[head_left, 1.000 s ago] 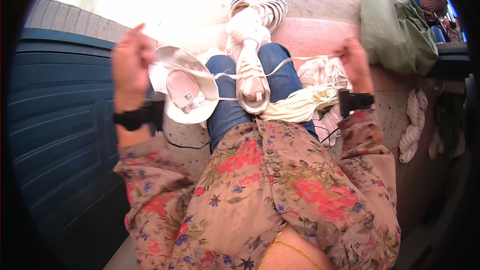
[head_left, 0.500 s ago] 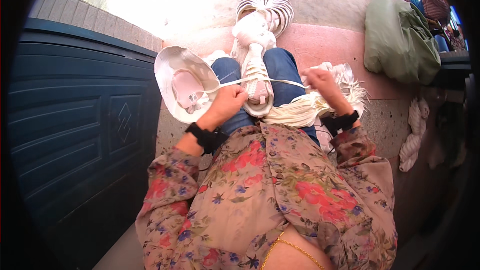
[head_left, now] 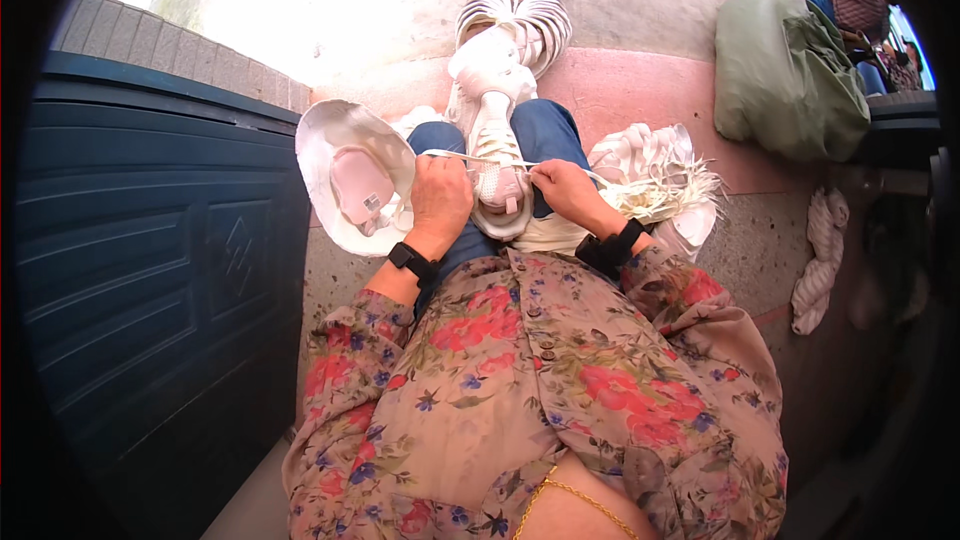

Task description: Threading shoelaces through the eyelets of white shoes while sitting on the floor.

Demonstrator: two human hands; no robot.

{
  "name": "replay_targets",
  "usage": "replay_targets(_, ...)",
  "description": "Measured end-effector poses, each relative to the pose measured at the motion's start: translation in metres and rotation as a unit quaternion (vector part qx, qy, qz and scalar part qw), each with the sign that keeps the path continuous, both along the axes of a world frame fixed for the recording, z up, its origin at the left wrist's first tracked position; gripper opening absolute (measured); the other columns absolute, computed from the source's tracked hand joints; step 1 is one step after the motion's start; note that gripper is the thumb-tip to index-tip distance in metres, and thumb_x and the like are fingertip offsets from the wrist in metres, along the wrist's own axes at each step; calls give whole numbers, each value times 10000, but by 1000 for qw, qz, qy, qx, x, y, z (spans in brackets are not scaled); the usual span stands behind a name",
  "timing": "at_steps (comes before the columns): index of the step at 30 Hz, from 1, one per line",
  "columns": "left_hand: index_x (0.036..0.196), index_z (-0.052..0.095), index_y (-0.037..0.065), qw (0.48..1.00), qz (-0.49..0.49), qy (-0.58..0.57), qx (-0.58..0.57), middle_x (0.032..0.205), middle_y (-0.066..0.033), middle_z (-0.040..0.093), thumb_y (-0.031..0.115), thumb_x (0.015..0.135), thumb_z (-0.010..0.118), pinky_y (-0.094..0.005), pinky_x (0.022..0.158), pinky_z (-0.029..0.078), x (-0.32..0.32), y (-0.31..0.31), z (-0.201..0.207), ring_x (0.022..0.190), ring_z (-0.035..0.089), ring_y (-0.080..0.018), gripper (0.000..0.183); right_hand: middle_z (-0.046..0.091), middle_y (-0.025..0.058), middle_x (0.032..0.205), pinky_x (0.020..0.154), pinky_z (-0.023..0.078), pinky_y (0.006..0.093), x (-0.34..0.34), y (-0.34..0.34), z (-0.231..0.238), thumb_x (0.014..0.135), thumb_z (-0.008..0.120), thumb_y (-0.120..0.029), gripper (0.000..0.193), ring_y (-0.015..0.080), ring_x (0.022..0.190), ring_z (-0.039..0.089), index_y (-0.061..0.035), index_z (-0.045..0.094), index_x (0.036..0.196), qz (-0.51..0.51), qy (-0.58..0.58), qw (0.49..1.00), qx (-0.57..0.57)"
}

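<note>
A white shoe upper with a pink tongue tab lies between my jeans-clad knees, its toe end pointing away from me. Crisscrossed rows of a flat white shoelace run up its front. On the left side, my left hand is closed round one end of the lace, by the upper's opening. My right hand pinches the other end close to the right eyelets. Between the two hands the lace stretches across the upper, and its right end trails past my right hand. The exact finger grips are partly hidden.
Beyond the upper, a fanned stack of white uppers sits on the ground. A white piece with pink lining lies left. At right are more uppers with loose laces, a green sack and a twisted white bundle. A dark blue door stands left.
My right hand has come in from the far right toward the upper and now pinches the lace near the eyelets. My left hand has shifted slightly left, and the view has moved a little.
</note>
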State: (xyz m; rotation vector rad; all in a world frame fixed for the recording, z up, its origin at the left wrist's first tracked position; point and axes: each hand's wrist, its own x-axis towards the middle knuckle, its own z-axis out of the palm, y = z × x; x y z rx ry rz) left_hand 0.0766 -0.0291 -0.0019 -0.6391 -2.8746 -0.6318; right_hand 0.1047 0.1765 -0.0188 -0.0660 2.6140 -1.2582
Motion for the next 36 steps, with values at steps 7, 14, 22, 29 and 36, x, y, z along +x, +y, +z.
replay_targets(7,679,568,24,999,-34,39,-16,744,-129,543,69,668,565,-372,705,408,-6,2,3,791,471,-293,46,559,163,773,656,454,425,-8,-9,2,791,468,-138,170,348,732,567,-21,568,717,-10,59,986,154)
replay_targets(14,668,564,26,994,-102,4,-46,709,-129,541,60,660,556,-370,681,417,-17,-3,7,778,477,-286,35,570,106,722,608,447,396,-13,-7,-1,704,503,-86,81,275,707,578,-47,569,679,99,146,956,235)
replay_targets(22,653,570,42,987,-128,10,-93,702,-104,549,59,647,548,-367,623,426,-21,6,1,794,492,-270,28,550,57,675,619,365,346,-18,-16,3,674,548,-107,19,209,632,540,-96,563,676,201,251,893,314)
replay_targets(29,730,580,55,997,-12,30,-66,705,-76,544,204,661,680,-366,623,401,4,14,19,759,490,-254,191,536,46,746,655,354,361,-5,-12,10,704,585,-168,85,216,795,508,-83,584,706,70,222,933,276)
replay_targets(36,811,586,31,998,-18,26,-62,739,-90,556,129,719,592,-361,660,413,11,8,3,780,490,-256,134,530,84,815,685,365,363,1,-18,6,734,551,-161,112,236,841,483,-67,612,730,62,164,931,320)
